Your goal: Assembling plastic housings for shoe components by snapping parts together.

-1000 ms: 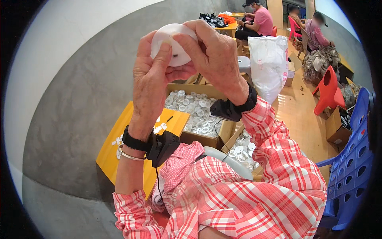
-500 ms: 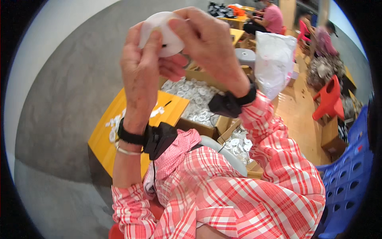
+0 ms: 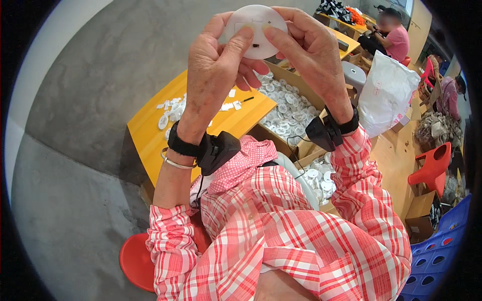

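Both my hands hold up a round white plastic disc [image 3: 258, 38] at the top of the view, its flat face toward me. A thin rectangular outline and a small black part show on that face. My left hand [image 3: 215, 62] grips the left edge, thumb pressed on the face and fingers behind. My right hand [image 3: 317, 56] holds the right edge the same way, with its fingertips mostly hidden behind the disc. Below the hands, small white pieces [image 3: 175, 108] and a thin black stick [image 3: 247, 99] lie on a yellow table [image 3: 153, 143].
A cardboard box holds many clear round plastic parts [image 3: 288, 108]; a nearer one holds white discs [image 3: 317, 178]. Right of them stand a white sack [image 3: 386, 93], a grey stool [image 3: 353, 74], a red stool [image 3: 431, 168] and a blue crate [image 3: 436, 266]. A person in pink [image 3: 399, 44] sits far off.
The disc has turned flatter toward me, and my right hand has shifted to its right edge, thumb on the face. The view has swung, so surroundings sit differently.
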